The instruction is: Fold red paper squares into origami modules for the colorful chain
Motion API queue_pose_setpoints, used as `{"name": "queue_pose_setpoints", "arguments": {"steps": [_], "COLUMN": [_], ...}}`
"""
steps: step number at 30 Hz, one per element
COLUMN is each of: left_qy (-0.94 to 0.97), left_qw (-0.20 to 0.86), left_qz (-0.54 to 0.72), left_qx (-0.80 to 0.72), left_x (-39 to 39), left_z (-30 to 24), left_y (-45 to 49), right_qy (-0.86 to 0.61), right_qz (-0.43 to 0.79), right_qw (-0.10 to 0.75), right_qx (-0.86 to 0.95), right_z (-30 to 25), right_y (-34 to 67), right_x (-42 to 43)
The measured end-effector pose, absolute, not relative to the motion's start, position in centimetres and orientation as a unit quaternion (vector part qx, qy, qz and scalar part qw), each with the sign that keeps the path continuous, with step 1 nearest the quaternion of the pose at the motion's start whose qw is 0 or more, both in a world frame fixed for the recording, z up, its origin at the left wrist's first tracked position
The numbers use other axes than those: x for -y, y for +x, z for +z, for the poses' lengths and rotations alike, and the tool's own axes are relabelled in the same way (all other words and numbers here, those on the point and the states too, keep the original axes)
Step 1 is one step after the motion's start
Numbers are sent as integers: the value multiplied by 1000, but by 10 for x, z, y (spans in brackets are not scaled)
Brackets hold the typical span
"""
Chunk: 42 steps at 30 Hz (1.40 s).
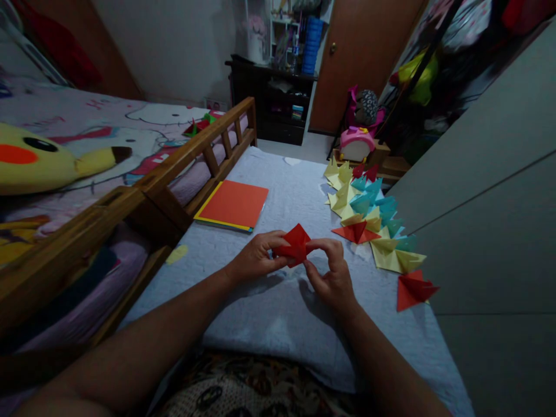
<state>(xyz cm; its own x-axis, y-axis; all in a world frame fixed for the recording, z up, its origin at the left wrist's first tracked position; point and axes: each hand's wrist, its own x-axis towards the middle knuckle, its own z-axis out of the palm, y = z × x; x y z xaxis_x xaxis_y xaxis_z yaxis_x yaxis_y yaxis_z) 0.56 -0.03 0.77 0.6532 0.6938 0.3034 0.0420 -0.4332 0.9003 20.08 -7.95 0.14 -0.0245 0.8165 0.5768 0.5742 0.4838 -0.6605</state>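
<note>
A small piece of folded red origami paper [297, 240] is held up just above the pale bedding, between both hands. My left hand [259, 255] pinches its left side, thumb below and fingers above. On its right edge, my right hand [332, 272] pinches with index finger and thumb. To the right lie finished-looking folded paper figures: a red one [414, 288], another red one [357, 231], and several yellow ones [395, 255] and blue-green ones [369, 197]. A stack of square paper [234, 204], orange on top with a yellow edge beneath, rests to the left.
A wooden bed rail [195, 145] runs along the left, with a yellow plush toy [39, 159] on the bed behind it. A pale cabinet [490, 191] stands at the right. Farther off are a dark shelf [271, 101] and a pink toy case [357, 142].
</note>
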Motion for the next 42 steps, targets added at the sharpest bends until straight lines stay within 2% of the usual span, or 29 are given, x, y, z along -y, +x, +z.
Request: {"name": "queue_pose_setpoints", "arguments": {"steps": [16,23,33,42], "left_qy": [756,778,730,685], "left_qw": [476,468,476,527], "left_qz": [359,348,382,391], "left_qx": [-271,-235,-308,-315], "left_x": [2,0,0,1], "left_z": [5,8,7,6], "left_y": [8,6,8,10], "right_qy": [-475,-475,-525,-521], "right_qz": [69,73,74,196], "right_qw": [467,465,489,494], "right_qx": [743,743,692,669], "right_z": [-1,-2,-2,-1], "right_y": [201,200,199,195], "right_x": [78,78,79,79]}}
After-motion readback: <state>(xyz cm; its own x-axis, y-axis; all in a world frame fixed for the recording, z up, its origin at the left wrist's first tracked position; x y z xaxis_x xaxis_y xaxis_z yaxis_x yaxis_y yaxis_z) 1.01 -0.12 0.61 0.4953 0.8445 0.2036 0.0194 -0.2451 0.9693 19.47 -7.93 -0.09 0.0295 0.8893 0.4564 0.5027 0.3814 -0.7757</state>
